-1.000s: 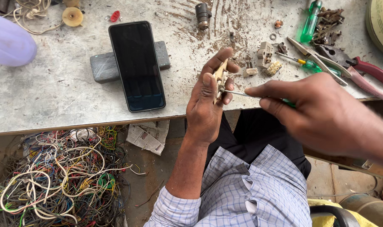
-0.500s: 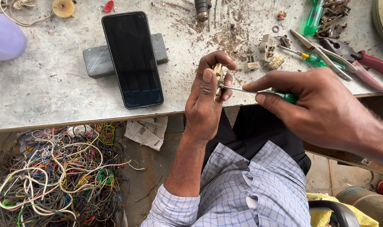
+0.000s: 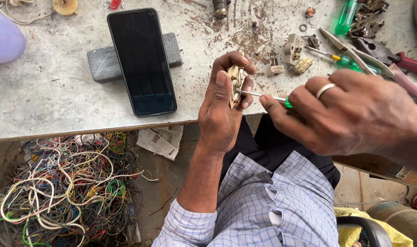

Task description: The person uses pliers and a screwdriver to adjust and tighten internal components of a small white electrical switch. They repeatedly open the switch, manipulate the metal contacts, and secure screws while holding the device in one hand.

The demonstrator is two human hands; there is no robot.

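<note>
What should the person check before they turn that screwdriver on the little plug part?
1. Left hand grips the cream plug part firmly: ok.
2. Screwdriver tip meets the part: ok; seated in a screw: cannot tell.
3. Right hand wraps the green handle: ok.
4. Left fingertips sit very near the shaft: not ok.
5. Phone lies apart from the hands on the workbench: ok.
6. Loose cream parts and pliers lie beyond the hands: ok.

Scuffed grey workbench (image 3: pixel 43 105) with black phone (image 3: pixel 142 61) on grey block (image 3: pixel 101 64), pliers (image 3: pixel 378 57), cream plug parts (image 3: pixel 293 50), green screwdriver (image 3: pixel 336 58).
</note>
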